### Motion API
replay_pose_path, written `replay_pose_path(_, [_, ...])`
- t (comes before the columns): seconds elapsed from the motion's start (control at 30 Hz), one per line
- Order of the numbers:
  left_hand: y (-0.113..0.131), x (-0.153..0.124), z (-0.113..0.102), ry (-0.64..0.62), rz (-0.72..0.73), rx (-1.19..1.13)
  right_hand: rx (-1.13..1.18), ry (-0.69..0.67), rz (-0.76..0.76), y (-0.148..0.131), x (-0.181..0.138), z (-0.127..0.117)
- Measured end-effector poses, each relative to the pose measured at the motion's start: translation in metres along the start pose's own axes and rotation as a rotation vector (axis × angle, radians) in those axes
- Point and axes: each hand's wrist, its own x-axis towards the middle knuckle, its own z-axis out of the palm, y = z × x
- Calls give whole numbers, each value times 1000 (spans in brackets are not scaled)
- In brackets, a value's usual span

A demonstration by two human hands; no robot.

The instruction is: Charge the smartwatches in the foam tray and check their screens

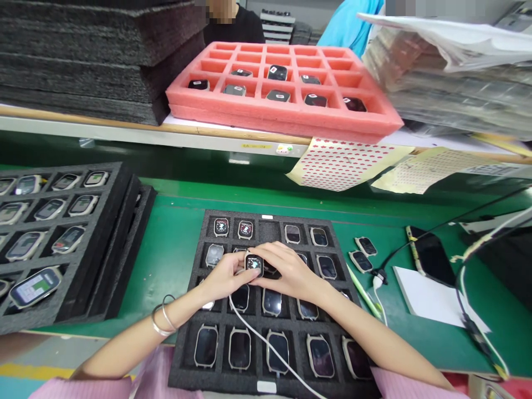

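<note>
Both my hands (287, 271) pinch one lit watch (254, 264); the near white cable (251, 330) snagging could tug it loose.

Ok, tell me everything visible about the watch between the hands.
The watch has a rounded-rectangular, metallic-looking light case; no strap shows. Its dark screen is lit with pale graphics, too small to read. It faces the camera above the black foam tray, held by the left hand, thumb over its lower edge, and right hand.

Electronics workshop, green workbench (166, 260), foam trays (224, 380), smartwatches (240, 349)
</note>
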Motion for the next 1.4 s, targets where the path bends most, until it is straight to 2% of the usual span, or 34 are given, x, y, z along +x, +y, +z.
replay_pose_path(0.7, [-4, 2, 0, 11, 25, 46, 111, -2, 26, -3, 0, -5])
replay_pose_path(0.8, [-2, 3, 2, 6, 29, 58, 124, 39, 33, 6, 3, -12])
replay_pose_path(0.93, [0, 6, 5, -5, 18, 60, -44, 121, 136, 34, 14, -21])
replay_pose_path(1.07, [4, 5, 9, -34, -12, 53, -198, 30, 170, 55, 17, -31])
replay_pose_path(1.27, [16, -4, 18, -111, -179, 73, -365, -131, 237, 56, -4, -61])
replay_pose_path(1.4, [18, 8, 32, -118, -207, 65, -380, -177, 274, 60, -7, -59])
